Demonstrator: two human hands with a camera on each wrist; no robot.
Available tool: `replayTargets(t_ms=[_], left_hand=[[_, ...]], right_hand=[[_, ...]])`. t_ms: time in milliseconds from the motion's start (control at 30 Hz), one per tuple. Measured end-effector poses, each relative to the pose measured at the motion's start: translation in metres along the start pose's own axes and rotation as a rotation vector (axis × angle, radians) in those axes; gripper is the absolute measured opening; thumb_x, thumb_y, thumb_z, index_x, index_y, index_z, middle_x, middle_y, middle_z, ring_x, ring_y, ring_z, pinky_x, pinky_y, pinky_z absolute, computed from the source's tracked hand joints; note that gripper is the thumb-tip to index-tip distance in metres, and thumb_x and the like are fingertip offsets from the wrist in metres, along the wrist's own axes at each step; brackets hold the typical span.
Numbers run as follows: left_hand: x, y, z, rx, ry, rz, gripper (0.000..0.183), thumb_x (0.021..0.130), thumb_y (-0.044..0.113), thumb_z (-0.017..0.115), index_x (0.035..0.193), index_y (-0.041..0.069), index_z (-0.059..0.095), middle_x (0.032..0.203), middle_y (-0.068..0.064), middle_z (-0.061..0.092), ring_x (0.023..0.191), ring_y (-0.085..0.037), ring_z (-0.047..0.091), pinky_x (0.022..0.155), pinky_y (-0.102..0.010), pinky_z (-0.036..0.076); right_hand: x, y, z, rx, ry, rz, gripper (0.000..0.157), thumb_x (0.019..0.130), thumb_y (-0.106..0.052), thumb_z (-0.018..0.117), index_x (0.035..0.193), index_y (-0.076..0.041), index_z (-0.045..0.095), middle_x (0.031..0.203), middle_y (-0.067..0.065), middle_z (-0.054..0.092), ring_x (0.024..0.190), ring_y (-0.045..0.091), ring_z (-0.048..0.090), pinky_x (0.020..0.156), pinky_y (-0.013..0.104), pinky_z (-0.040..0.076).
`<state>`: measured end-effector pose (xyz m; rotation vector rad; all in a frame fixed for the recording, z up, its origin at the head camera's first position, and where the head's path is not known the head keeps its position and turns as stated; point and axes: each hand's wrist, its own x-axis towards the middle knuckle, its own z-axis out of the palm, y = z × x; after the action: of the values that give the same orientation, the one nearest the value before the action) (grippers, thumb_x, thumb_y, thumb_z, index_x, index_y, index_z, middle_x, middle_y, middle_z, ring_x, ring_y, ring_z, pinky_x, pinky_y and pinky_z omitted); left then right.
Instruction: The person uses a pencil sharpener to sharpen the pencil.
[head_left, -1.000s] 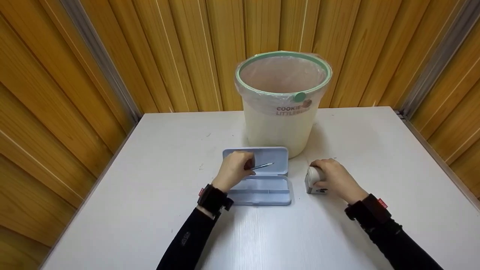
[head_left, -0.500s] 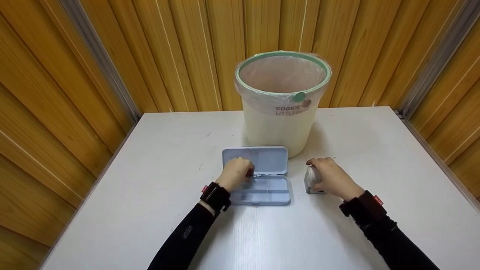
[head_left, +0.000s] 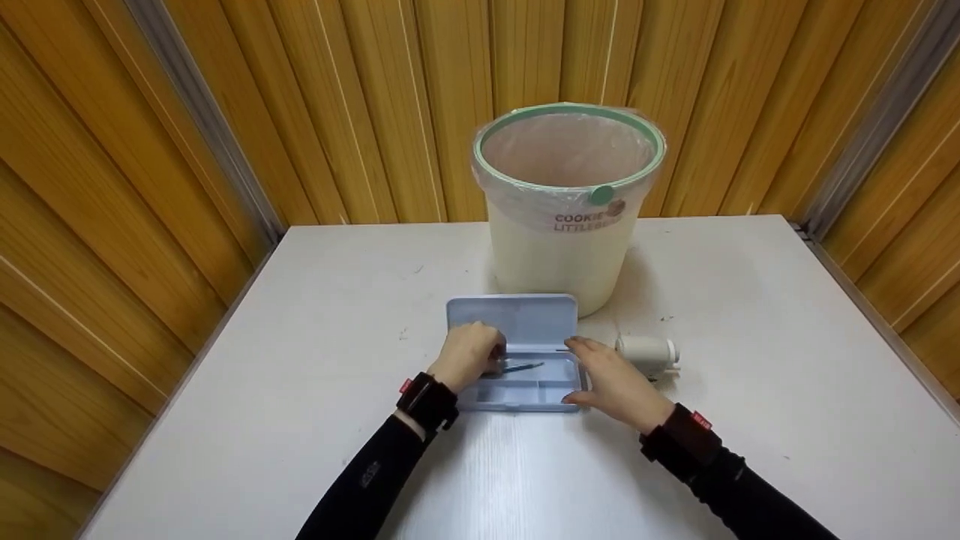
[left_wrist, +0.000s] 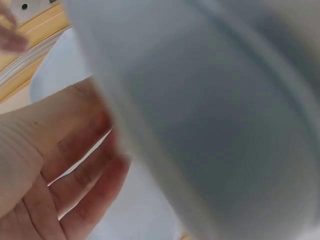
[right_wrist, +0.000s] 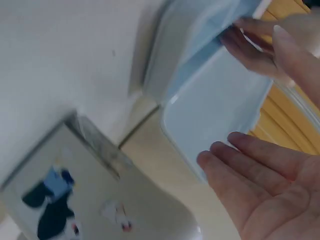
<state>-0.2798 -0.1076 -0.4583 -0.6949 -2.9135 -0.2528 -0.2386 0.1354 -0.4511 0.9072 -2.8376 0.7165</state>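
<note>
In the head view an open light-blue pencil case (head_left: 512, 410) lies on the table, lid laid back. My left hand (head_left: 466, 354) reaches into its left part and pinches a thin dark pencil (head_left: 523, 367), whose tip end shows over the rear compartment. The gripped end is hidden by the fingers, and the left wrist view hides the pencil behind the case wall. My right hand (head_left: 622, 386) is at the case's right end, fingers extended and thumb apart, holding nothing. Beside that hand stands a cream pencil sharpener (head_left: 643, 352), with cartoon prints (right_wrist: 57, 200) in the right wrist view.
Behind the case stands a tall cream bin (head_left: 559, 259) with a green rim and a clear plastic liner. The white table (head_left: 360, 300) meets wood-look panels (head_left: 375, 112) at the back and sides.
My left hand has lowered the pencil into the case. My right hand has let go of the sharpener and moved left to the case's end; the sharpener now stands turned, to its right.
</note>
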Motion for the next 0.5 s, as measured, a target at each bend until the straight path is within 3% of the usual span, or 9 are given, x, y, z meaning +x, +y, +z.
replayTargets(t_ms=[100, 200, 333, 500], left_hand=[[-0.011, 0.002, -0.013, 0.003, 0.057, -0.035, 0.024, 0.071, 0.028, 0.086, 0.081, 0.01, 0.075, 0.071, 0.0, 0.071, 0.065, -0.019, 0.066, 0.058, -0.034, 0.052], [-0.025, 0.003, -0.029, 0.026, 0.053, -0.125, 0.044, 0.063, 0.042, 0.09, 0.071, 0.006, 0.066, 0.061, 0.002, 0.056, 0.057, -0.016, 0.055, 0.052, -0.036, 0.05], [-0.044, 0.001, -0.043, 0.065, -0.066, -0.265, 0.057, 0.051, 0.048, 0.094, 0.068, 0.005, 0.061, 0.062, 0.001, 0.052, 0.06, -0.017, 0.056, 0.053, -0.037, 0.052], [-0.051, -0.009, -0.04, -0.011, -0.166, -0.302, 0.059, 0.051, 0.04, 0.096, 0.085, 0.001, 0.069, 0.083, -0.012, 0.07, 0.078, -0.03, 0.069, 0.064, -0.044, 0.057]], right_hand=[[-0.001, -0.002, 0.012, -0.02, 0.002, 0.013, 0.076, 0.07, -0.013, 0.086, 0.13, 0.015, 0.05, 0.132, 0.034, 0.054, 0.12, 0.049, 0.056, 0.102, 0.056, 0.046], [-0.002, -0.002, 0.02, -0.024, 0.006, 0.044, 0.077, 0.069, -0.013, 0.086, 0.13, 0.016, 0.049, 0.132, 0.035, 0.053, 0.119, 0.05, 0.056, 0.102, 0.057, 0.045], [0.0, -0.001, 0.024, -0.009, -0.013, 0.113, 0.078, 0.071, -0.015, 0.085, 0.132, 0.015, 0.048, 0.135, 0.035, 0.052, 0.121, 0.05, 0.054, 0.105, 0.058, 0.043], [0.005, 0.001, 0.025, 0.039, -0.013, 0.144, 0.07, 0.069, -0.017, 0.087, 0.127, 0.008, 0.057, 0.123, 0.027, 0.064, 0.112, 0.041, 0.063, 0.099, 0.053, 0.049]])
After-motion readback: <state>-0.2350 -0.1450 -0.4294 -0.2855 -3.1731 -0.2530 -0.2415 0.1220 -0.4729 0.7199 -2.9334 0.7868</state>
